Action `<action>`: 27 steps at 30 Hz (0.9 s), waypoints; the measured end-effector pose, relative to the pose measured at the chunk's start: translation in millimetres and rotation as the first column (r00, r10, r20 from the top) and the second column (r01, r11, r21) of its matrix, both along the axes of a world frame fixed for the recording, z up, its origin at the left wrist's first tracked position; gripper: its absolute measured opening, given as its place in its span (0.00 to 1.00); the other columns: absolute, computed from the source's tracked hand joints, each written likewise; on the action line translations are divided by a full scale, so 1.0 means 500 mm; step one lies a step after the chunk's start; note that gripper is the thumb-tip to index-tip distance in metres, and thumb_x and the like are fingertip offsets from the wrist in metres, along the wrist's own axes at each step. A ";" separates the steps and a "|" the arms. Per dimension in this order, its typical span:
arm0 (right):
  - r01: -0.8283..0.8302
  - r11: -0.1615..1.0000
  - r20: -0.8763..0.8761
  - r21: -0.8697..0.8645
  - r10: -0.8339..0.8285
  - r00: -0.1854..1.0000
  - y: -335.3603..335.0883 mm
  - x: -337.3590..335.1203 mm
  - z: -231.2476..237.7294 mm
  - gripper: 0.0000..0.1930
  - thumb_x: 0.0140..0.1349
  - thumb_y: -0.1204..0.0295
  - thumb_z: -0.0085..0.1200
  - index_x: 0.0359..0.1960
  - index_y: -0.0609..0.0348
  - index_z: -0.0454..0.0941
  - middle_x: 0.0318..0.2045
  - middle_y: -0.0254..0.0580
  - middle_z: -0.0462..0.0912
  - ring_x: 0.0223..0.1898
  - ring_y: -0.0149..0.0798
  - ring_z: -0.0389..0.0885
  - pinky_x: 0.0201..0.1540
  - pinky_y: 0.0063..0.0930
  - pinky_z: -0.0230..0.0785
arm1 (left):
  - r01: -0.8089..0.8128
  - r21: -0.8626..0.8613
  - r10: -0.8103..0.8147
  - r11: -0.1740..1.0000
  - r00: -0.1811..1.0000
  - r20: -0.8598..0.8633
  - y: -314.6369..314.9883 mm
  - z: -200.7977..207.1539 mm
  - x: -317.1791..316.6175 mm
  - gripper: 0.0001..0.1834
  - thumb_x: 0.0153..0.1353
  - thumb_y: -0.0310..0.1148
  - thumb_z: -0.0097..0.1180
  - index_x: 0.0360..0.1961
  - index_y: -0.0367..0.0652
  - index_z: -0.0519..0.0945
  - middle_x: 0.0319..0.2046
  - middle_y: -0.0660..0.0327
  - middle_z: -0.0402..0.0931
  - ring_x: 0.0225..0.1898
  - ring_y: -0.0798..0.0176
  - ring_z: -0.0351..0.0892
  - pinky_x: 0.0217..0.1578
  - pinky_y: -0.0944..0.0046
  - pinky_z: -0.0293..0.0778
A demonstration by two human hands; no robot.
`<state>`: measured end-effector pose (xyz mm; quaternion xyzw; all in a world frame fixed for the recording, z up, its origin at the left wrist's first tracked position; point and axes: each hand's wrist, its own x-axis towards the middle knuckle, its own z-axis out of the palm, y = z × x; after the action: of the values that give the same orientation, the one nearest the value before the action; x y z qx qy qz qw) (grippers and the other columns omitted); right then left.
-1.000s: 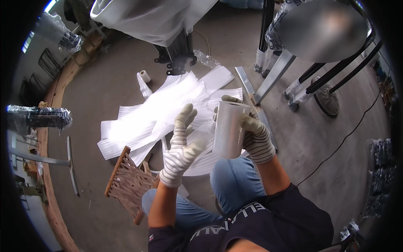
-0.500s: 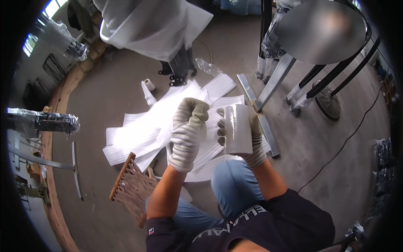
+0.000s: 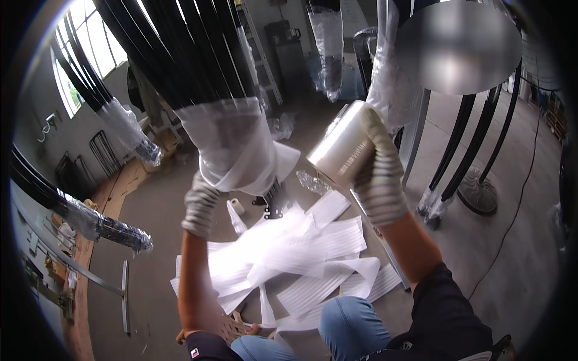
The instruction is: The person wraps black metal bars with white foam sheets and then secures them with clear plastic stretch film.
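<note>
"Wrap [image 3: 232, 141] and roll [image 3: 342, 144]: where are they?"
"Left first: the left hand [image 3: 201, 207] meets the near left edge of the wrap, which sits around black tubes [image 3: 195, 60]. Whether that hand clamps it, I can't tell."
"Then?"
"White sheets [image 3: 265, 259] lie on the floor, nearer."
"And right?"
"The right hand [image 3: 382, 174] is clamped around the roll, tilted, apart from the wrap."

From my remote view I can read no words or numbers; the small, pale rectangular patch [image 3: 194, 353] on the dark navy fabric sleeve [image 3: 211, 347] is too tiny.
</note>
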<state>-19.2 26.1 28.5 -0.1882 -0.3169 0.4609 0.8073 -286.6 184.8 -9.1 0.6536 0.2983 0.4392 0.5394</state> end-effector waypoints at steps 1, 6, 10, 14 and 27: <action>0.009 1.000 0.002 0.027 -0.009 1.000 0.035 0.008 0.006 0.26 0.47 0.58 0.60 0.43 0.59 0.67 0.35 0.40 0.72 0.38 0.32 0.74 0.41 0.27 0.73 | 0.109 0.006 -0.108 0.994 0.975 0.193 0.055 0.037 -0.014 0.13 0.58 0.28 0.45 0.42 0.33 0.71 0.34 0.53 0.74 0.31 0.64 0.76 0.34 0.69 0.75; 0.066 0.976 0.237 0.206 -0.115 0.965 0.101 -0.005 0.112 0.27 0.44 0.57 0.62 0.41 0.63 0.69 0.35 0.40 0.72 0.38 0.35 0.73 0.43 0.29 0.72 | 0.224 0.163 -0.261 0.961 0.930 0.260 0.156 0.196 0.004 0.12 0.58 0.24 0.44 0.42 0.33 0.71 0.37 0.53 0.73 0.36 0.63 0.76 0.40 0.67 0.76; -0.177 0.957 0.417 0.231 0.067 0.906 0.125 0.020 0.199 0.29 0.38 0.56 0.63 0.39 0.63 0.71 0.30 0.43 0.75 0.33 0.37 0.76 0.36 0.33 0.75 | 0.251 0.214 -0.258 0.944 0.966 0.004 0.194 0.248 0.072 0.12 0.58 0.26 0.43 0.43 0.34 0.71 0.38 0.53 0.73 0.37 0.63 0.76 0.41 0.66 0.75; -0.285 0.941 0.514 0.182 0.156 0.844 0.113 0.021 0.246 0.27 0.36 0.57 0.64 0.36 0.63 0.74 0.27 0.44 0.76 0.29 0.39 0.78 0.33 0.34 0.76 | 0.289 0.224 -0.243 0.931 0.947 -0.210 0.202 0.261 0.128 0.13 0.59 0.28 0.43 0.43 0.35 0.71 0.39 0.54 0.73 0.38 0.64 0.75 0.41 0.65 0.75; -0.486 0.857 0.604 0.170 0.299 0.739 0.075 0.023 0.213 0.27 0.42 0.60 0.60 0.41 0.68 0.71 0.34 0.48 0.76 0.36 0.43 0.77 0.40 0.37 0.73 | 0.275 0.318 -0.239 0.907 0.960 -0.148 0.193 0.181 0.091 0.15 0.61 0.35 0.40 0.44 0.37 0.71 0.41 0.55 0.72 0.41 0.64 0.74 0.43 0.63 0.73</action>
<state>-7.9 63.6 134.9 -0.1097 -0.6404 0.4903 0.5809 -240.9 281.2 81.3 0.7917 0.1583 0.3734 0.4569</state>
